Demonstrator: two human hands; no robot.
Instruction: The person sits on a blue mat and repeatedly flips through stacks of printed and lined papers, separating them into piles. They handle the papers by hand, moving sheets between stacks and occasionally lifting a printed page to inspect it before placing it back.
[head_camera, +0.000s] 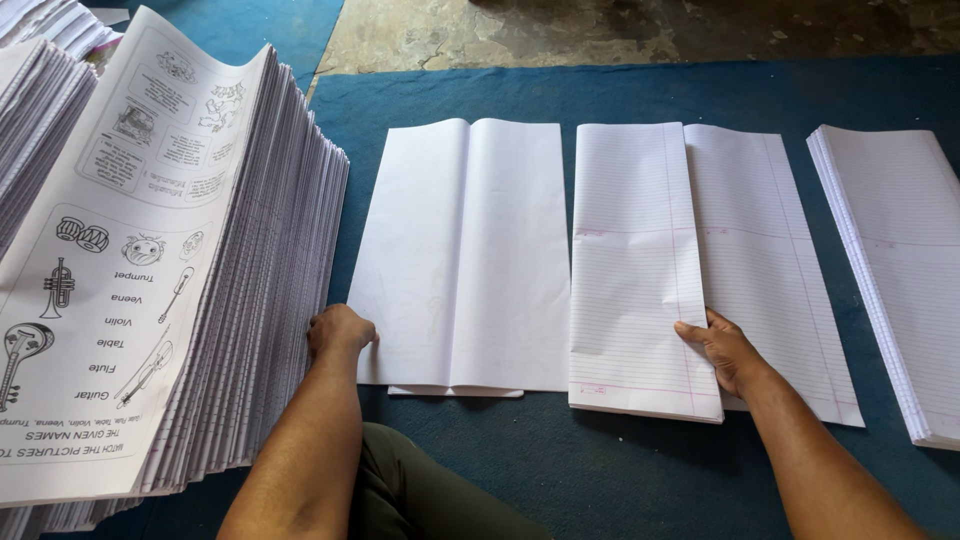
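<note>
Right hand (728, 350) lies flat on the lined sheets (640, 270), fingers spread along the middle fold, pressing rather than gripping. Left hand (338, 332) is loosely curled at the blank sheet's (465, 250) near-left corner, just beside the tall printed stack (250, 300). Both sheets run lengthwise away from the person on the blue mat (600, 470), so each hand has its own within reach.
</note>
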